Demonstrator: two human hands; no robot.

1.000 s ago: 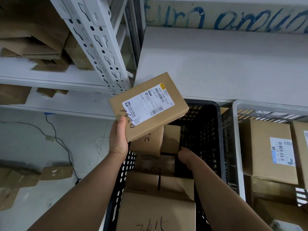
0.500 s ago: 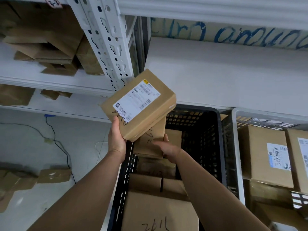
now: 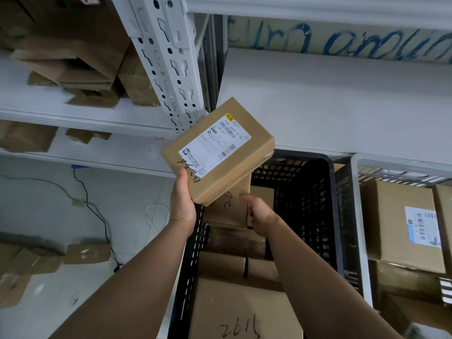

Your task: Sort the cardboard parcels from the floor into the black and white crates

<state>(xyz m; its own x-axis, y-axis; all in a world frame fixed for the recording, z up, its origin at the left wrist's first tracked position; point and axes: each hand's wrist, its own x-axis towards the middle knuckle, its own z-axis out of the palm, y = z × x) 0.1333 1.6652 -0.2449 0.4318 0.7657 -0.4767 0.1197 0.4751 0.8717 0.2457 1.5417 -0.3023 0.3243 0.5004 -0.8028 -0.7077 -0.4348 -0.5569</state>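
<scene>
My left hand [image 3: 182, 204] grips the near corner of a brown labelled parcel [image 3: 220, 152] and holds it tilted above the far left corner of the black crate [image 3: 330, 192]. Under it, my right hand [image 3: 260, 215] reaches into the crate and clasps the right edge of a small upright parcel [image 3: 226, 209] with handwriting on its face. More parcels fill the crate, the nearest marked parcel [image 3: 242, 311] lying flat. The white crate [image 3: 357, 192] stands right of the black one and holds labelled parcels [image 3: 401, 223].
Both crates sit under a white shelf board [image 3: 342, 99]. A perforated shelf post [image 3: 168, 64] rises just left of the held parcel, with boxes on the shelves beyond. Loose floor parcels [image 3: 85, 253] and a black cable [image 3: 97, 216] lie at the left.
My left hand has kept the labelled parcel up over the crate's corner, turning it slightly. My right hand rose from deep in the crate and took hold of the small upright parcel.
</scene>
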